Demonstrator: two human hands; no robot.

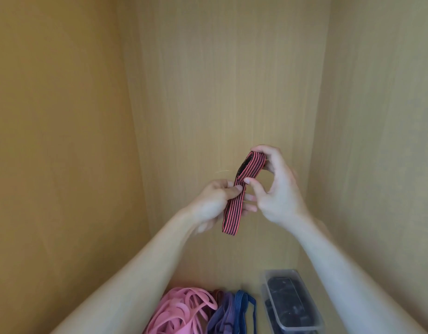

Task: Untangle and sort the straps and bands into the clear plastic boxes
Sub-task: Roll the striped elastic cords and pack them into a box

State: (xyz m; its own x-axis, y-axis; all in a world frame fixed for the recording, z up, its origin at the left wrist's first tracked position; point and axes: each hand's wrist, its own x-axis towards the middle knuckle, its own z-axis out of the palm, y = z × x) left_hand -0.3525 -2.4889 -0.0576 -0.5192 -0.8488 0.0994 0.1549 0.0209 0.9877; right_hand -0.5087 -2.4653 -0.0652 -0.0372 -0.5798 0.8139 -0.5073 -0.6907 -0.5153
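A folded red strap with black stripes (241, 189) is held up in front of the wooden back wall. My left hand (215, 203) pinches its middle between thumb and fingers, and the lower end hangs free below. My right hand (275, 186) grips the folded top end, thumb pressed on the strap's front. Low in the view lies a tangle of pink bands (181, 312), with purple bands (222, 314) and a blue striped strap (243, 307) beside it. A clear plastic box (292, 302) at the lower right holds black straps.
Wooden cabinet walls (63, 141) close in on the left, back and right. The pile and the box rest on the cabinet floor (234, 266) beneath my forearms.
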